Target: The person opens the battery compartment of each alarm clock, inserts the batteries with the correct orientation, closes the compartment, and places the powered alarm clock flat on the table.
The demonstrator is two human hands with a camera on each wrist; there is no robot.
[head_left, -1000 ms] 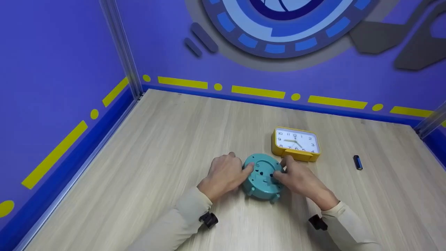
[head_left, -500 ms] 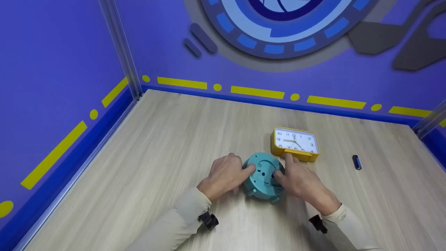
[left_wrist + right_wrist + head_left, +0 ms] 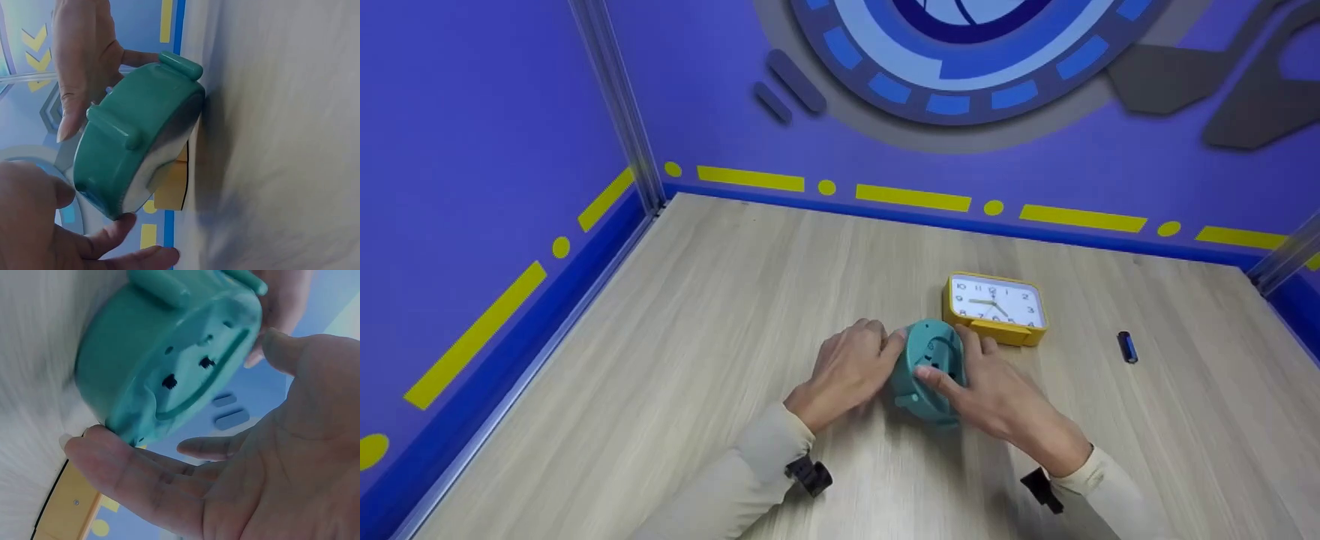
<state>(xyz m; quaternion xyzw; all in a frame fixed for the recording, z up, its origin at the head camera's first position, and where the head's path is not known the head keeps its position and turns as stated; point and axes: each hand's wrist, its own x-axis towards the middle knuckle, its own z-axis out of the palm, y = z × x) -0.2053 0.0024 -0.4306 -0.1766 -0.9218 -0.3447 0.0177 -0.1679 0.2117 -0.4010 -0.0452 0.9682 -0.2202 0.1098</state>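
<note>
My left hand [image 3: 849, 366] pinches round teal plastic clock [image 3: 931, 358] at nine o'clock; right hand [image 3: 1006, 391] grips at three, thumb across back; likely steadying tilt.

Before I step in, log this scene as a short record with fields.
Held item: teal clock, tilted, back showing in the head view
Left grip: holds its rim
Right grip: thumb over its back, fingers at its rim
Nearby: yellow clock on the table, dial showing
Right of that: small black-and-blue cylinder, apparently a battery
Teal clock's table contact: unclear

Leftward room, yellow clock [image 3: 996, 306] beyond hands [image 3: 1014, 401]
</note>
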